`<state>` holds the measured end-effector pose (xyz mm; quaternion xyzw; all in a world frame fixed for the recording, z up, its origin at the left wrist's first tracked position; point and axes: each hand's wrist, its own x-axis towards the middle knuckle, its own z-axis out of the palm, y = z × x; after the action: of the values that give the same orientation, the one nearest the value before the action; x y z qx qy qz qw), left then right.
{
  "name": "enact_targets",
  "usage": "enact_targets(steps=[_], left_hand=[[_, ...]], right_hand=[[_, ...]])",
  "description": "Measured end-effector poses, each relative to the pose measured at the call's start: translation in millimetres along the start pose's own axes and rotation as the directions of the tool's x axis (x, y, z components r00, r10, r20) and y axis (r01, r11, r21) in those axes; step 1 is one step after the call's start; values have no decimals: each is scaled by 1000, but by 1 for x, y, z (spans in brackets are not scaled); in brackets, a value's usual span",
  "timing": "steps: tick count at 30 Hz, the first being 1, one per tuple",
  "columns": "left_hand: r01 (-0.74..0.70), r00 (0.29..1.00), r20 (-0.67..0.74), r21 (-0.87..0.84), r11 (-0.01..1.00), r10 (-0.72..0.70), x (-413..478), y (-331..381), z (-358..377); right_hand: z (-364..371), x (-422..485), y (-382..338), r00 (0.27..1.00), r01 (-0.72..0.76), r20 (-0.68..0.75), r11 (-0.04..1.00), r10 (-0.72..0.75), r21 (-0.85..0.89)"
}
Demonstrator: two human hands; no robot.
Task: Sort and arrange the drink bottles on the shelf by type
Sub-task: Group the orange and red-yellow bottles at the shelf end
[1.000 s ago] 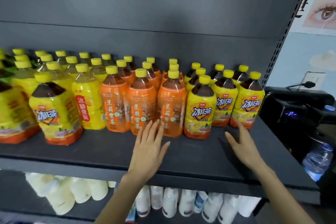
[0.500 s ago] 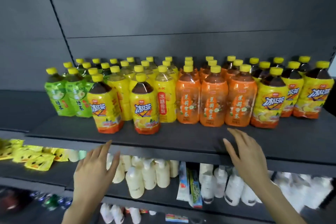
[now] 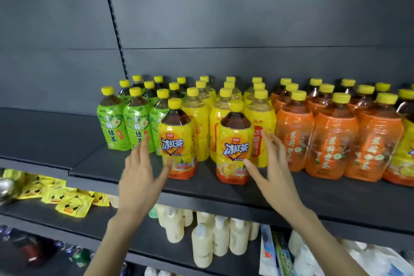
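Observation:
Rows of yellow-capped drink bottles stand on a dark shelf point(image 3: 224, 192): green tea bottles point(image 3: 113, 126) on the left, pale yellow bottles point(image 3: 199, 119) in the middle, orange bottles point(image 3: 333, 141) to the right. Two iced black tea bottles stand apart in front, one on the left point(image 3: 178, 141) and one on the right point(image 3: 234, 145). My left hand point(image 3: 140, 177) is spread open just left of the left one, its thumb close to the bottle's base. My right hand point(image 3: 272, 170) is open beside the right one, thumb at its lower right side.
More iced black tea bottles point(image 3: 405, 136) stand at the far right edge. The shelf left of the green tea is bare. One shelf down lie yellow duck packets point(image 3: 67, 201) and stand cream pump bottles point(image 3: 201, 246). An upright slotted post point(image 3: 114, 22) divides the back panel.
The view has swung left and closer. Both hands have risen from the shelf's front edge to the two front iced tea bottles, left hand up and right, right hand leftward.

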<state>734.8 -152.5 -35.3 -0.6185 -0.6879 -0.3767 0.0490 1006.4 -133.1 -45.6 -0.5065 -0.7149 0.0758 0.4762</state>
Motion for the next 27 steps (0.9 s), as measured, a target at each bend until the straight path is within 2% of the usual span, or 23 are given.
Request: enact_targets(steps=[4,9,13,17,27], left_hand=[[0,1000,15,-200,980,3,32,11,29],[25,1000,-10,-312,950,-29,38,10,65],[143,989,12,-389,910,-150,35,5,78],[191,980,47,-452,871,-191,36,2,79],[118,993,92,-574,811,-79,12,-8,53]], right_hand=[[47,26,-17,991,49,-121,999,-47,7],[84,39,-16,963,-71,-267,987,30,-144],[92,37,-17,952,-153,-295,965,86,-213],[88,31,-28,926,-300,-293,937,239,-182],[52,-10,-44,913,-295,-329,948,241,-124]])
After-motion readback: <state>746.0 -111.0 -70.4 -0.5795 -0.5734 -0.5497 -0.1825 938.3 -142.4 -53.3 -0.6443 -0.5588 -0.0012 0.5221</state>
